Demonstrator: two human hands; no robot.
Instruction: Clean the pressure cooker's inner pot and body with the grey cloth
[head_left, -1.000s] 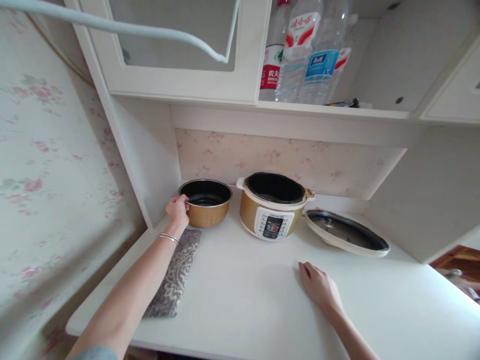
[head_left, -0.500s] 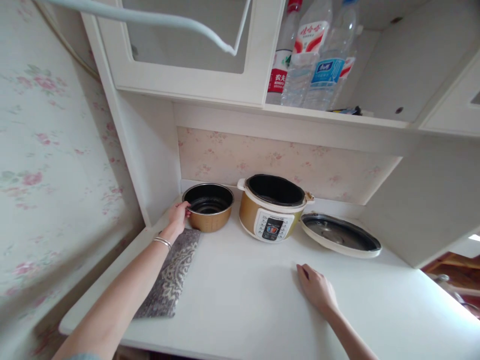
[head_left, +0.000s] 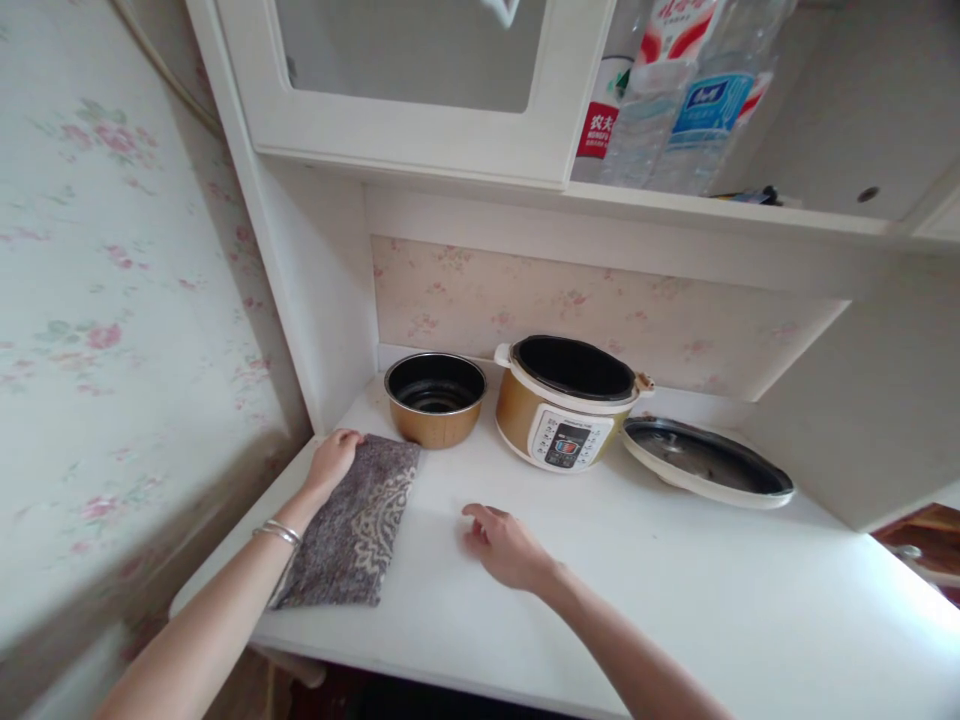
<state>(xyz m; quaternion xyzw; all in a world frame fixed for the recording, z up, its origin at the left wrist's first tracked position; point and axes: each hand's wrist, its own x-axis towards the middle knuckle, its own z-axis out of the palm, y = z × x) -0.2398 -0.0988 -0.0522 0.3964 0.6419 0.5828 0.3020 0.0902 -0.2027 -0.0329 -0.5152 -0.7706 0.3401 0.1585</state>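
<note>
My left hand (head_left: 334, 464) is at the far left corner of a folded grey-brown cloth (head_left: 352, 530) with a cream pattern, its fingers closed on the edge. The fingertips are partly hidden. Over the white counter, to the right of the cloth, my right hand (head_left: 506, 545) holds nothing; its fingers are loosely bent and apart. Just beyond the cloth stands a gold inner pot (head_left: 436, 425) with a black inside, touched by neither hand.
A gold and white electric cooker (head_left: 517, 405) stands lidless beside the pot. Its lid (head_left: 709, 462) lies upturned on the right. Overhead, a cabinet (head_left: 420, 140) with plastic bottles (head_left: 705, 120) juts above the counter (head_left: 637, 590). Flowered wall (head_left: 97, 330) borders the left.
My left hand has let go of the pot's rim and come down to the cloth's corner. My right hand has moved left toward the cloth, its fingers loosening. The view has shifted slightly.
</note>
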